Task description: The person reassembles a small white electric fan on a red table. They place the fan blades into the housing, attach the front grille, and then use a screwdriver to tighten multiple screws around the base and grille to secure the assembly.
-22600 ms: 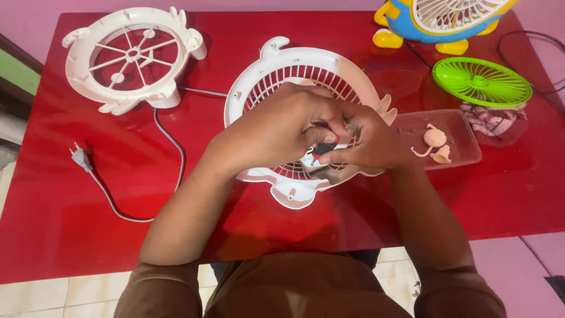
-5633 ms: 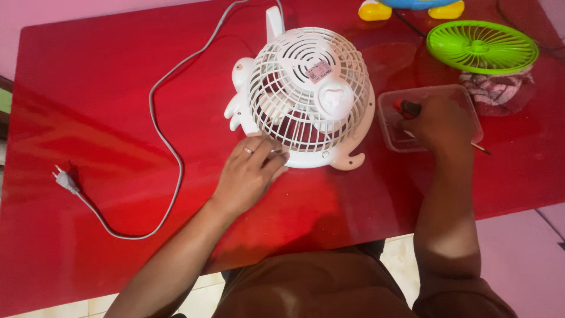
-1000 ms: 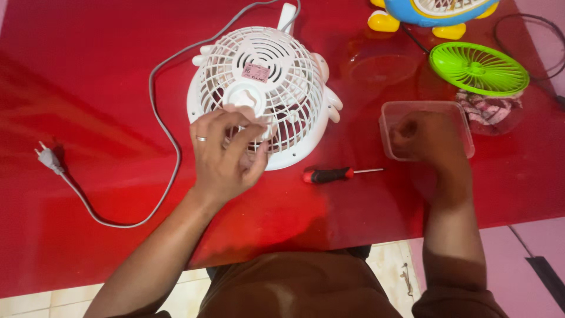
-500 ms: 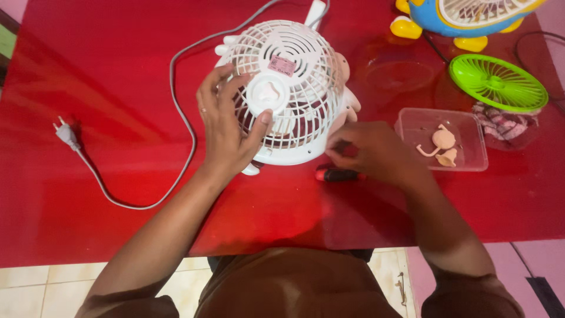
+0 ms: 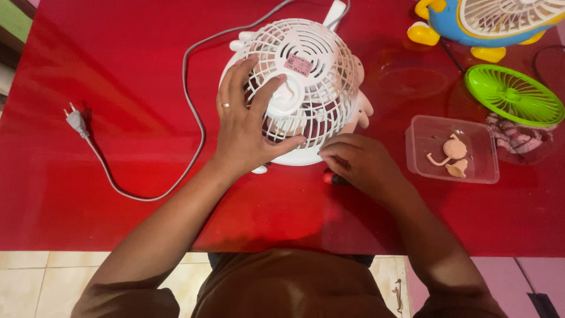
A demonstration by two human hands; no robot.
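Steadying the white fan (image 5: 306, 76) on the red tabletop (image 5: 118, 147): left hand (image 5: 250, 126) spread flat, fingers open across the grille; right hand (image 5: 359, 165) curled at the rim, pinching something unseen, above a red-handled screwdriver (image 5: 327, 177). Firm, even downward pressure likely prevents slipping.

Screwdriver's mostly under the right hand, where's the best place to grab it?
Probably the handle: its red-and-black end pokes out left of the right hand, lying flat on the red table in front of the white fan. Come from above, fingers across the handle; the shaft is hidden.
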